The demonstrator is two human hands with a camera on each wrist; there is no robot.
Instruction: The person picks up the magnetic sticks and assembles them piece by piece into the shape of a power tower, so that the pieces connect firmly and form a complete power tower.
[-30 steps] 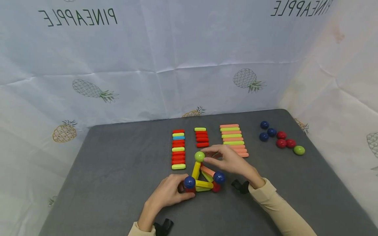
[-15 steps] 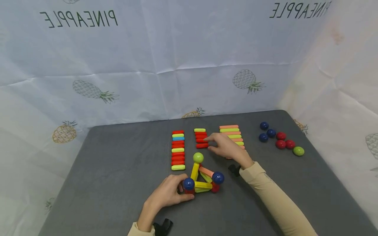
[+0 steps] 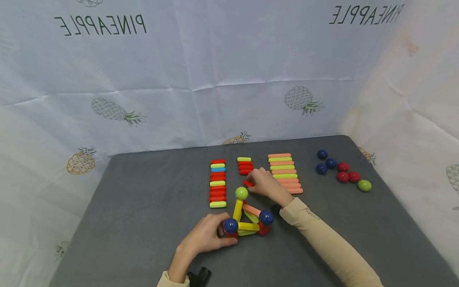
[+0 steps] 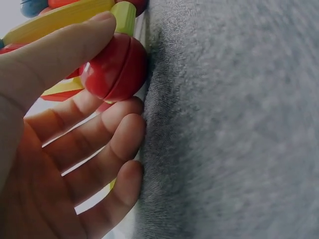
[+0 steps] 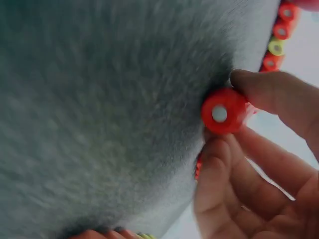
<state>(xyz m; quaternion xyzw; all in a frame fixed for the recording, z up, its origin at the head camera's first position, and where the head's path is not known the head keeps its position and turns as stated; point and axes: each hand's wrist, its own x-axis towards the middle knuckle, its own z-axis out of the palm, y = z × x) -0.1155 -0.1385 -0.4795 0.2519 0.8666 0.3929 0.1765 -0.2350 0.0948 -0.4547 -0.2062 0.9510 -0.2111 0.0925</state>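
My left hand [image 3: 206, 235] grips a corner of a small frame of balls and rods, thumb and fingers about the red ball [image 4: 114, 67] under a blue ball [image 3: 230, 225]. Yellow rods [image 3: 248, 226] and an orange rod [image 3: 252, 210] link this corner with a second blue ball [image 3: 266, 217] and a light green ball [image 3: 242, 193]. Just behind the green ball, my right hand [image 3: 267, 185] pinches a short red magnetic rod [image 5: 224, 110] between thumb and fingers, close over the dark table. The rod's round end, with a silvery centre, faces the right wrist camera.
A column of red, yellow and blue rods [image 3: 217, 183] lies left of centre. Short rods [image 3: 245, 165] lie behind my right hand, orange and yellow rods [image 3: 283, 167] beside it. Several loose balls [image 3: 342, 177] sit at the right on the dark table [image 3: 143, 211]. A pineapple-print cloth [image 3: 201, 111] rises behind.
My right hand left the green ball, reached to the short red rods, and drew the nearest one toward the frame. My left hand stays on its corner.
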